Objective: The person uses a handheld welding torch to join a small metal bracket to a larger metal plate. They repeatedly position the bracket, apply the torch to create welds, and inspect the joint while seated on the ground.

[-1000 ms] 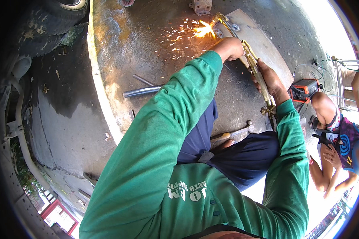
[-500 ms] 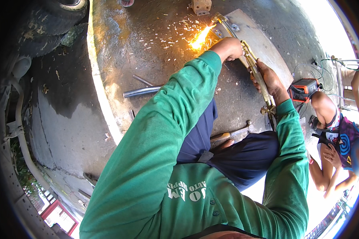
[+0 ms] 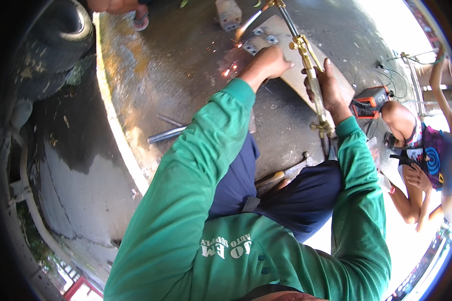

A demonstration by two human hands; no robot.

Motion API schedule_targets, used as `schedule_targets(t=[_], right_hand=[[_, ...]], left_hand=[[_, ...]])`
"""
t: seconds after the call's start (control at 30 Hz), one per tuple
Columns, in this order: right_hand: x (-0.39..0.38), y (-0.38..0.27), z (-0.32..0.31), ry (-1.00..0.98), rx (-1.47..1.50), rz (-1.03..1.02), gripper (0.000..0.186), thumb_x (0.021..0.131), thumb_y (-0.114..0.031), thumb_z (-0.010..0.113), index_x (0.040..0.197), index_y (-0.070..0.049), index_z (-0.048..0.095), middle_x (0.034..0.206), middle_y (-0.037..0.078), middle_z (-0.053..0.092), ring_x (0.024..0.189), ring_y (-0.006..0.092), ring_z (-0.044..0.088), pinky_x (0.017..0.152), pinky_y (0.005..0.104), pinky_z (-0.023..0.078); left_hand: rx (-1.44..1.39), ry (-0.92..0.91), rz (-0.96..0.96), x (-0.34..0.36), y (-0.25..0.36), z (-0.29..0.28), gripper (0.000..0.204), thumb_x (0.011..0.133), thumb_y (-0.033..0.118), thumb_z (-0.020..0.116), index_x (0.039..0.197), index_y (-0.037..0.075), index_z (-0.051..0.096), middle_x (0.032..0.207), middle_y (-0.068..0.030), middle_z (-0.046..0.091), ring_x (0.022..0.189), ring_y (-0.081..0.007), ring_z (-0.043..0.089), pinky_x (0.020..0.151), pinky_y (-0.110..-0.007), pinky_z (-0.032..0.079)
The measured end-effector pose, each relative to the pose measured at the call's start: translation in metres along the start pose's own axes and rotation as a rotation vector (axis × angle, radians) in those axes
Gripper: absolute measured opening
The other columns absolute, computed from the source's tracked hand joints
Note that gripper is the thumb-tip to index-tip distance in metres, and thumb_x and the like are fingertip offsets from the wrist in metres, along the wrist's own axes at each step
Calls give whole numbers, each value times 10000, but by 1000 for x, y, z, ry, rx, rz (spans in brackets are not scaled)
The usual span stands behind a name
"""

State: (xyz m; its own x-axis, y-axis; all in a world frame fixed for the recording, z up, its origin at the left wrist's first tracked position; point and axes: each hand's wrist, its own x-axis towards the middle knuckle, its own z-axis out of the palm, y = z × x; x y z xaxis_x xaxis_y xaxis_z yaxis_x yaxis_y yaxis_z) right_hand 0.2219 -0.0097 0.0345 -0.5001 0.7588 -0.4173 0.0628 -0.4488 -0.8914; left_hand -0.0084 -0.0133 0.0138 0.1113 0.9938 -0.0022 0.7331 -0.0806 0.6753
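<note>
- Here's the line that matters: the torch (image 3: 303, 47) runs long and slanting, burning head far out and to the left, tail end back near the right knee.
- Right hand (image 3: 329, 88) is the nearer one, wrapped round the handle in a firm grip, so the head lies ahead and leftward of that grip.
- Left hand (image 3: 271, 62) sits just beside the torch, on its left, a gap showing between the thumb and the brass; the thumb sticks out, but the other fingers are hidden, so I can't tell how far that grip is closed.
- Underneath, the flat plate (image 3: 295, 79) lies on the ground, passing below the torch; whether the left hand touches its edge, can't say.
- And the flame (image 3: 248, 25) points down and left off the tip, towards the plate's holed corner, with the rusty block (image 3: 228, 15) close by.
- Now the change: half a second ago the left hand was up against the torch, and here it's clear of it!
- The torch head has moved farther out beyond that corner.
- That bright burst with its spray of sparks has dropped to a slim flame and a few glowing specks (image 3: 229, 70).
- The whole view has shifted a touch, too.
</note>
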Motion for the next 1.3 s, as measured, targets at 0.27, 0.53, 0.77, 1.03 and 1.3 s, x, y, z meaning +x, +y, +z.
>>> schedule_targets(t=[0.27,0.53,0.77,1.03,1.3], right_hand=[[22,-19,-30,329,334,-238,750,1013,-780,236,1114,-111,561,722,34,572,560,196,550,504,356,456],[0,-51,-51,386,438,-265,690,1021,-757,304,1080,-118,558,730,31,583,579,190,568,523,343,468],[-13,-55,-19,389,486,-270,656,1002,-765,378,1047,-135,557,702,28,569,537,172,560,477,334,468],[-13,-46,13,492,420,-297,682,1047,-728,260,1090,-123,571,720,11,557,547,155,541,493,315,453],[-16,-47,4,440,444,-376,665,1070,-674,265,1100,-88,578,710,30,571,528,161,553,459,319,462]], left_hand=[[-212,-532,-61,-5,51,-4,544,1013,505,615,1044,-25,736,815,-69,727,578,-156,593,553,-350,497],[-420,-424,2,-8,87,-9,475,1016,430,640,1088,-32,724,866,-69,735,572,-121,557,543,-313,476],[-461,-181,-47,18,71,-8,441,1042,397,616,1069,-32,712,854,-65,733,574,-112,549,539,-300,455],[-247,104,167,113,121,-14,563,1046,486,560,946,-41,729,769,-116,708,631,-188,654,594,-360,500],[-386,35,29,125,146,-13,633,1019,542,563,801,-35,702,632,-130,620,584,-265,601,583,-422,451]])
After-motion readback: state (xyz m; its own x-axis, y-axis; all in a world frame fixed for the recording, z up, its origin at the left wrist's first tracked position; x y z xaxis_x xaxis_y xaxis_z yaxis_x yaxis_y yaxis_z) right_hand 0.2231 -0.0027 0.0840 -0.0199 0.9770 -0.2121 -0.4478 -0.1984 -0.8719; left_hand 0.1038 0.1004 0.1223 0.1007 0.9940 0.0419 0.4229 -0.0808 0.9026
